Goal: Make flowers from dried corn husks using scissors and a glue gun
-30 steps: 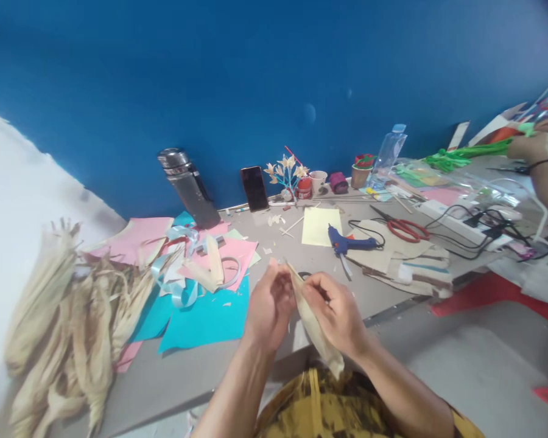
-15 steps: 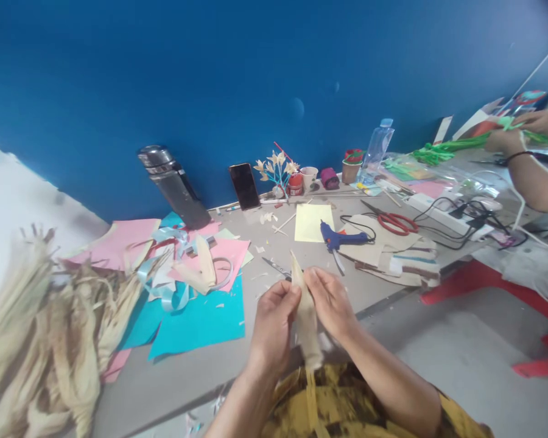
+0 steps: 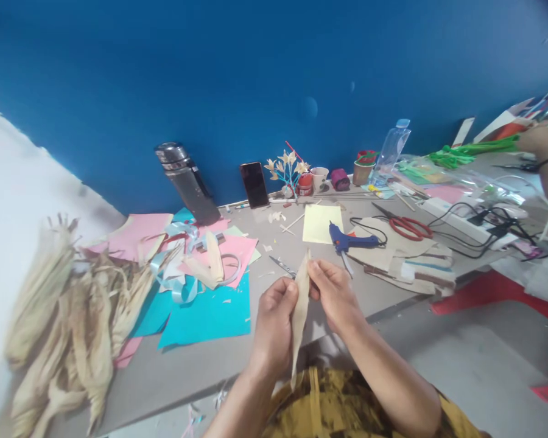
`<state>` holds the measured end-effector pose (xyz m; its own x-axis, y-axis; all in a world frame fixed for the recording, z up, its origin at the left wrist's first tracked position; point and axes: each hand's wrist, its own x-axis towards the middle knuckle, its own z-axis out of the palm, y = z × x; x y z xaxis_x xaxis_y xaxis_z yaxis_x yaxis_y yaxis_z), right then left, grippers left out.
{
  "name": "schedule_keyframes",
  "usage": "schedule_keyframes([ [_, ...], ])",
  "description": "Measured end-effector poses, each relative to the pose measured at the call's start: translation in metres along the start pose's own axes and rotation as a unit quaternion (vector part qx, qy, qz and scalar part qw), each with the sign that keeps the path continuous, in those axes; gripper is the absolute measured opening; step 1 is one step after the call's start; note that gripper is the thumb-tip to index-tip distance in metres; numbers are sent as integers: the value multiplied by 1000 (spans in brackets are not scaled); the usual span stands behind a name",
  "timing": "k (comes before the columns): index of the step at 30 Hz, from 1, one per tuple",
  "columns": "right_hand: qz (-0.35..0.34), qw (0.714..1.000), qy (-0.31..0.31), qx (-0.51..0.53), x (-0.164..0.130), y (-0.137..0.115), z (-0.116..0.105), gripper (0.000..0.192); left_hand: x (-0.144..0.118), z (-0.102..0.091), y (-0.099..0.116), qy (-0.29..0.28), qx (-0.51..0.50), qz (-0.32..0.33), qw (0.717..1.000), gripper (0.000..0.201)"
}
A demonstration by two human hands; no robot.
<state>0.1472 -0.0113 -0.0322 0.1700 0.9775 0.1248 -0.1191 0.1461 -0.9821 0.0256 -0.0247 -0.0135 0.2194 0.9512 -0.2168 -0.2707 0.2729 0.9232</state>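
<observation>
A pale strip of dried corn husk [image 3: 301,307], pointed at both ends, hangs between my hands above the table's front edge. My left hand [image 3: 276,310] pinches its left edge between thumb and fingers. My right hand [image 3: 331,292] grips it near the upper tip, fingers closed. Just beyond my hands lie metal scissors [image 3: 282,266], their handles hidden behind my left hand. A blue hot glue gun [image 3: 352,239] rests past my right hand. More dried husks [image 3: 84,340] are heaped at the left.
Blue felt sheets [image 3: 210,316] and pink sheets [image 3: 132,234] cover the left side. Behind stand a thermos [image 3: 189,188], a phone [image 3: 254,185], husk flowers [image 3: 287,167] and a bottle [image 3: 393,152]. Red-handled scissors [image 3: 410,229] and a power strip [image 3: 466,222] lie right. A co-worker's hand [image 3: 541,146] holds green strips.
The husk has turned between my fingers and now looks narrower, its lower end tapering to a point. The camera view has shifted slightly left, so things appear further right.
</observation>
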Motion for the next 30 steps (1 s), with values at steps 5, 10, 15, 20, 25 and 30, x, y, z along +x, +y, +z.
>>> schedule_keyframes([
  [5,21,998,-8,55,4,-1,2,47,3,-6,-1,3,35,43,998,42],
  [10,73,983,23,166,2,-15,13,44,7,-11,-4,-40,31,33,998,41],
  [15,147,957,4,249,1,-13,19,44,9,-14,-4,-19,35,65,997,36],
  [20,162,958,-43,231,-1,-5,8,42,7,-22,3,-56,47,14,997,25],
  [25,127,965,-59,222,-6,-7,0,40,7,-26,14,-57,97,-9,994,16],
  [30,133,968,-119,176,-10,-7,-8,37,6,-24,20,-47,122,-21,991,21],
])
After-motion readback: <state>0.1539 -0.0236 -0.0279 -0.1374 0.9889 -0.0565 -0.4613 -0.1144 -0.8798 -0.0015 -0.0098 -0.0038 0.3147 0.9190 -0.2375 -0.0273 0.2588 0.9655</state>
